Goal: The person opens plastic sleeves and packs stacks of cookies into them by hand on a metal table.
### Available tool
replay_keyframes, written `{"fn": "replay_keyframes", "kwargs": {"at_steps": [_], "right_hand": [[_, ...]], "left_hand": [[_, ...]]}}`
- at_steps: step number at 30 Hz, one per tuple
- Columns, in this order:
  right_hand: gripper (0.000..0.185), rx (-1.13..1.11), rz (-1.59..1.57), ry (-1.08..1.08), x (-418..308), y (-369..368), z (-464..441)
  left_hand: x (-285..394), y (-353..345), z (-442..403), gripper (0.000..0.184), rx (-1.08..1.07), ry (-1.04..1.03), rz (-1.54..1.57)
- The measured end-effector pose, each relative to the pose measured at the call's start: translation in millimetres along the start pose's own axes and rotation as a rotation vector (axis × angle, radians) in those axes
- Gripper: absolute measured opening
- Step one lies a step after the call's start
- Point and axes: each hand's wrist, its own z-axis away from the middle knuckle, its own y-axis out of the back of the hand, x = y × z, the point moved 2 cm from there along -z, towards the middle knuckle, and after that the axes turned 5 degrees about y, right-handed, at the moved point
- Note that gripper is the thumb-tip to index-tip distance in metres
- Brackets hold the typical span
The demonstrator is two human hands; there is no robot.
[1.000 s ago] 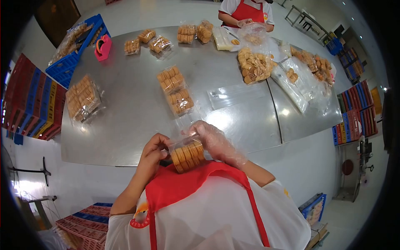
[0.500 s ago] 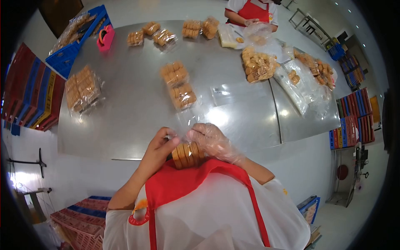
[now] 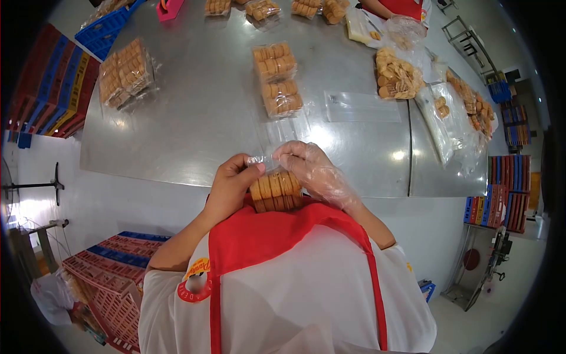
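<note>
A clear bag of round biscuits point(image 3: 277, 192) is held against the front of my red apron. My bare left hand point(image 3: 236, 182) pinches the bag's film at its upper left edge. On the right, my right hand point(image 3: 315, 174), in a clear plastic glove, has its fingers closed on the same upper film. Just beyond my hands, a clear wrapper with two groups of biscuits point(image 3: 280, 79) lies on the metal table point(image 3: 194, 106). To its right is a flat clear film sleeve point(image 3: 362, 108).
A larger biscuit pack point(image 3: 125, 74) lies at the left, near a blue crate point(image 3: 106, 32) and pink tape dispenser point(image 3: 169, 8). Loose biscuits in a bag point(image 3: 396, 75) and plastic bags point(image 3: 436, 127) lie right. A co-worker point(image 3: 401, 8) stands across the table.
The view has tilted down, so the table items appear higher. Both hands have drawn close together on the bag's upper film, which is now gathered or folded above the biscuits.
</note>
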Motion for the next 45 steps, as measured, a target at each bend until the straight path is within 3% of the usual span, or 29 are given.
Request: {"fn": "replay_keyframes", "kwargs": {"at_steps": [4,7,11,13,17,20,23,26,29,30,32,33,35,36,39,42,45], "right_hand": [[0.025,-0.009,-0.086,0.024,5.0,-0.6,-3.8],[0.026,-0.056,-0.062,-0.128,9.1,4.4,-8.8],[0.044,-0.102,-0.147,-0.093,-5.6,1.3,3.9],[0.057,-0.174,-0.165,0.02,17.0,7.6,5.3],[0.07,-0.246,-0.319,-0.124,21.9,6.4,13.1],[0.072,-0.207,-0.449,-0.131,26.0,7.1,16.6],[0.079,-0.15,-0.454,-0.083,20.4,10.7,14.7],[0.081,-0.149,-0.371,0.076,-21.5,11.9,13.3],[0.081,-0.143,-0.914,0.355,0.9,12.0,11.5],[0.08,-0.115,-1.015,0.434,2.6,12.6,13.7],[0.076,0.073,-0.793,0.27,6.2,28.7,17.5],[0.075,0.165,-0.683,0.185,8.8,37.6,21.5],[0.067,0.246,-0.804,0.157,9.1,45.8,38.8],[0.063,0.288,-0.866,0.144,11.2,49.3,47.5],[0.057,0.377,-0.986,0.146,29.5,59.6,65.2],[0.058,0.349,-1.072,0.089,56.7,63.8,71.8],[0.061,0.232,-1.147,-0.097,68.3,54.3,69.7]], "left_hand": [[2.9,2.1,-1.4,0.01,-0.065,0.01,0.036],[8.6,1.3,1.3,0.017,-0.082,0.139,0.025],[14.5,8.7,2.1,0.024,-0.157,0.122,-0.026],[18.4,8.8,6.6,0.029,-0.179,-0.021,-0.297],[33.8,1.8,13.5,0.048,-0.223,-0.233,-0.936],[36.9,2.8,9.7,0.05,-0.227,-0.192,-1.019],[34.4,1.2,4.0,0.056,-0.213,-0.07,-0.838],[36.8,-19.9,-1.0,0.055,-0.215,0.217,-0.139],[38.9,-53.3,-19.7,0.057,-0.276,0.175,0.197],[35.8,-62.5,-25.9,0.057,-0.297,0.18,0.156],[24.3,-74.2,-41.3,0.058,-0.341,0.19,0.07],[16.5,-74.2,-49.2,0.057,-0.326,0.272,-0.055],[3.2,-74.7,-61.6,0.054,-0.292,0.432,-0.31],[10.9,-78.6,-59.3,0.044,-0.268,0.395,-0.534],[37.5,-87.7,-51.2,0.03,-0.156,-0.367,-1.293],[40.3,-98.8,-51.2,0.023,-0.209,-1.099,-1.553],[31.1,-100.6,-65.6,0.025,-0.402,-1.44,-1.963]]}}
